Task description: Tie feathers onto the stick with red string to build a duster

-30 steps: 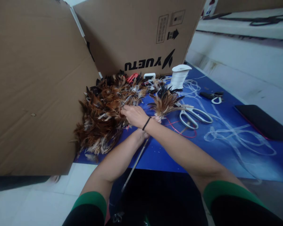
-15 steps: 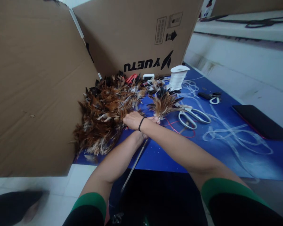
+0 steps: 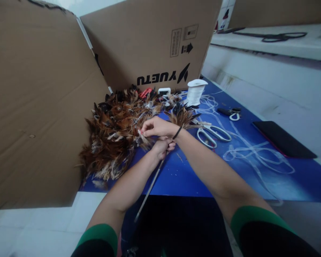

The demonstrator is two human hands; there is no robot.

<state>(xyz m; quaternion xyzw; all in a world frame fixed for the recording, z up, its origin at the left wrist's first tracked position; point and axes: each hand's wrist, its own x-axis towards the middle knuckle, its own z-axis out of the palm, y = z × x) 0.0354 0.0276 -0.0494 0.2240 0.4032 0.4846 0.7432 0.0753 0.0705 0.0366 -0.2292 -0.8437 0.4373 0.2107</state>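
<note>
My left hand [image 3: 163,147] is closed round a thin stick [image 3: 149,193], whose lower end slants down past the table edge toward my lap. Beyond the fist, a bunch of brown and black feathers [image 3: 182,117] fans out, seemingly at the stick's upper end; the join is hidden by my hands. Crossing above the left wrist, my right hand [image 3: 160,127] pinches a small tuft of feathers [image 3: 146,142] by its pale and reddish tip. A large heap of brown feathers [image 3: 115,134] lies just to the left.
Silver scissors [image 3: 212,135], a white ribbon spool [image 3: 195,92], loose clear ribbon [image 3: 256,154], small dark snips [image 3: 230,112] and a black phone [image 3: 283,138] lie on the blue table [image 3: 187,182]. Cardboard panels [image 3: 149,43] stand at the back and left.
My right hand has turned and now holds a feather tuft beside the heap, above my left wrist. The left fist stays on the stick. The view has shifted slightly.
</note>
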